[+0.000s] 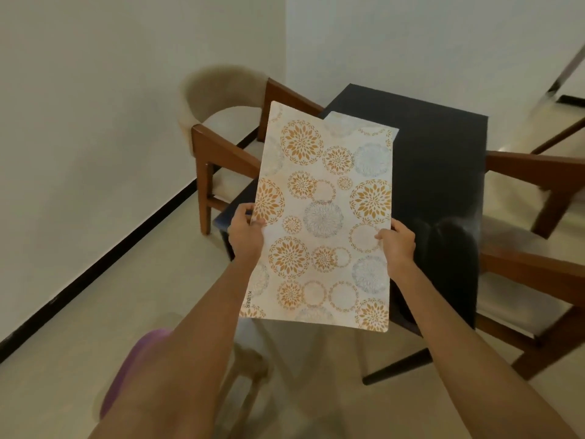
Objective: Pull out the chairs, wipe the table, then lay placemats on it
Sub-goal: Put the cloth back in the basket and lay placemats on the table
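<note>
Two hands hold the placemats (pixel 323 217) above the dark counter (pixel 443 153): left hand (pixel 245 234) & right hand (pixel 399 242), each grip closed on a side edge. We should separate one mat, lay it flat, square w/ the counter edge.

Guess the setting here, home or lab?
Likely a home dining corner: a small dark table with padded wooden chairs around it, and both hands holding patterned placemats over it.
</note>
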`<state>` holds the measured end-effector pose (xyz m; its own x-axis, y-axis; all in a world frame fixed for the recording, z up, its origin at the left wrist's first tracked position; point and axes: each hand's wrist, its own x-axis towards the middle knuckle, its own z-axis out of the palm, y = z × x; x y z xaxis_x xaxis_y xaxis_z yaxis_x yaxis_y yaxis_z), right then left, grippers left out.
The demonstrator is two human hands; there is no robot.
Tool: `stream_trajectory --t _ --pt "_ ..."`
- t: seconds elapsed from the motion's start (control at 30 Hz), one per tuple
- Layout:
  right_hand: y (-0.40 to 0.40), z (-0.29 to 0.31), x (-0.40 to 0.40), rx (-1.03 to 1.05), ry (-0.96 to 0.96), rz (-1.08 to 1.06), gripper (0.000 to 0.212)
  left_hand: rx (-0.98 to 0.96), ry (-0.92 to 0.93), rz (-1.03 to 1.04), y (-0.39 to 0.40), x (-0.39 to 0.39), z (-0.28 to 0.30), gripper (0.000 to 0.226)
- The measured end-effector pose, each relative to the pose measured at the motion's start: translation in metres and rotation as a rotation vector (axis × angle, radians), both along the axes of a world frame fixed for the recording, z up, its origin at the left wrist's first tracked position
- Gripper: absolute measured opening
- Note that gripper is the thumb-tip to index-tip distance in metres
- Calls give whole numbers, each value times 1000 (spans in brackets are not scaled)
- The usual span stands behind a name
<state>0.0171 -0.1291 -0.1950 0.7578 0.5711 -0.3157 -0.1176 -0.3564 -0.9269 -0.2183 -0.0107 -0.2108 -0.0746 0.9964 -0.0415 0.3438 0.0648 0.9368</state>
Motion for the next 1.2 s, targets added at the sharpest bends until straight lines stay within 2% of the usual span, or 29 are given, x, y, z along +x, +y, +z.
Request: stream_trajectory --t 0.13,0.27,0.4,0.7,1.07,1.2 --pt "2 -9 55 -123 -32 -165 18 -4 0 -79 19 60 2 25" --pt "14 -14 111 -153 -84 -232 12 1 -6 -143 44 125 1 23" --pt "35 -22 166 -132 -139 -265 18 -13 -19 -197 80 193 -10 22" --pt "97 -44 279 -192 -117 -513 31 -46 -33 -393 168 351 -41 27" --pt "110 -58 366 -288 -135 -595 33 -127 79 -433 189 454 -72 33" --pt "107 -61 379 -300 -106 -628 27 -160 114 -423 191 473 -82 30"
